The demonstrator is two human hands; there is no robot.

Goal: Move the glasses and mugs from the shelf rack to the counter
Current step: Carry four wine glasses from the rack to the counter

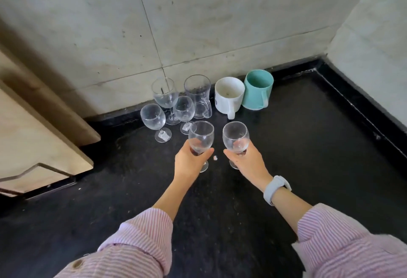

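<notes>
A: What's far left?

B: Light wooden cabinet edge (33, 136), sitting over the black counter (297, 145). Pale tiled wall (198, 24) runs behind and turns the corner at right.

A: And the glassware, L to R?

B: Small stemmed wine glass (153, 117) first, upright on the counter. Just behind it a taller wine glass (165, 94) near the wall, then a short stemmed glass (184, 109) close in front of that one. Next a clear glass mug (198, 96), handle facing the camera. Then a white mug (229, 95) & a teal mug (258, 89), touching each other, both upright near the wall, handles toward the camera.

A: Hands?

B: Left hand (190, 161) is wrapped round the lower bowl of a wine glass (201, 135), fingers closed on it; its foot shows just below the hand, can't tell if it's resting on the counter. Right hand (247, 160) grips a 2nd wine glass (235, 138) the same way, fingers clamped at the bowl's base, foot peeking out under the palm. The 2 held glasses are side by side, apart, in front of the group.

A: Anything else?

B: White watch (276, 189) on the right wrist, pink striped sleeves (141, 240) on both arms. Tiny pale speck (215, 157) on the counter btwn the hands.
</notes>
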